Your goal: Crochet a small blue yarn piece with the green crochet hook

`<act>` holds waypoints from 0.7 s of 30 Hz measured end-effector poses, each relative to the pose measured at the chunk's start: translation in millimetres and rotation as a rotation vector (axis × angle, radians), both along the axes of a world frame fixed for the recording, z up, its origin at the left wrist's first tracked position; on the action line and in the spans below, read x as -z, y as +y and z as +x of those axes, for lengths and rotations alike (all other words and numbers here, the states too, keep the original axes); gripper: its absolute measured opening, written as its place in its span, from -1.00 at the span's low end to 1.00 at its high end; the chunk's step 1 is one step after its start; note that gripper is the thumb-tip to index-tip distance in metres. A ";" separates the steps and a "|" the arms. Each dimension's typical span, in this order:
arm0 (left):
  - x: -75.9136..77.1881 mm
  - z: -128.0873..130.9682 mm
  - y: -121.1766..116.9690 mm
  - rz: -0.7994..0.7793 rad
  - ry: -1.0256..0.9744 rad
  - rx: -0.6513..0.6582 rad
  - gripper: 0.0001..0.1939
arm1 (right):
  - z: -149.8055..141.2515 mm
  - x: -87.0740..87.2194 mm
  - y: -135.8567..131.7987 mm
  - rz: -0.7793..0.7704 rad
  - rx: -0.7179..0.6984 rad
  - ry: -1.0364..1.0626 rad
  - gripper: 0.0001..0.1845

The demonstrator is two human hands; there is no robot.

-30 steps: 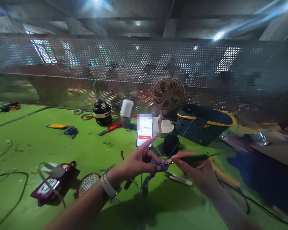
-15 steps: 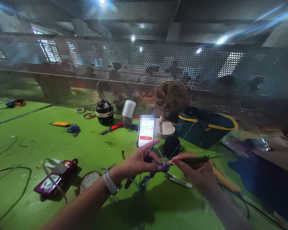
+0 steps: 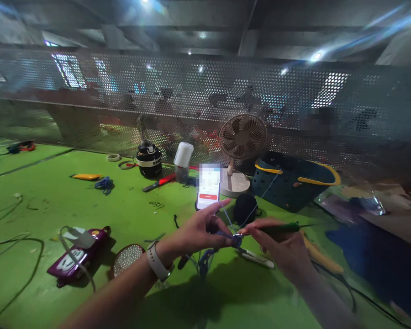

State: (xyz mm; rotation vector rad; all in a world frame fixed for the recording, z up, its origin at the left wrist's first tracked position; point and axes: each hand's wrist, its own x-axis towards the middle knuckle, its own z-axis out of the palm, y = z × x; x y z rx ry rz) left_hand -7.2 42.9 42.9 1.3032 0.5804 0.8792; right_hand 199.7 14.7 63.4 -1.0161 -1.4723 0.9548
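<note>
Between thumb and fingers, my left hand (image 3: pixel 205 230) pinches a small piece of blue crochet work (image 3: pixel 235 239), its index finger raised with yarn looped over it. From that finger the light blue yarn (image 3: pixel 228 215) drops to the work and rises again toward the basket. My right hand (image 3: pixel 282 244) grips a crochet hook (image 3: pixel 281 228) with a green handle, its tip at the crochet work. More blue crochet (image 3: pixel 205 261) dangles under my left hand. Just behind the hands stand a lit phone (image 3: pixel 208 189) and a round black object (image 3: pixel 245 209).
A fan (image 3: pixel 242 137) and a dark basket (image 3: pixel 287 189) with yellow handles stand behind. On the green table (image 3: pixel 130 205) lie a purple case (image 3: pixel 78 260), a white pen-like tool (image 3: pixel 256 259), an orange cutter (image 3: pixel 86 176) and cables. A perforated screen (image 3: pixel 178 105) runs along the back.
The hook's tip has shifted slightly at the stitches and less of its metal shaft shows. Both hands keep nearly the same place.
</note>
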 end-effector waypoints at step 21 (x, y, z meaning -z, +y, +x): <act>-5.2 0.5 -0.6 0.033 0.061 0.017 -0.05 | 6.7 -2.0 6.0 0.017 -0.069 -0.124 -0.89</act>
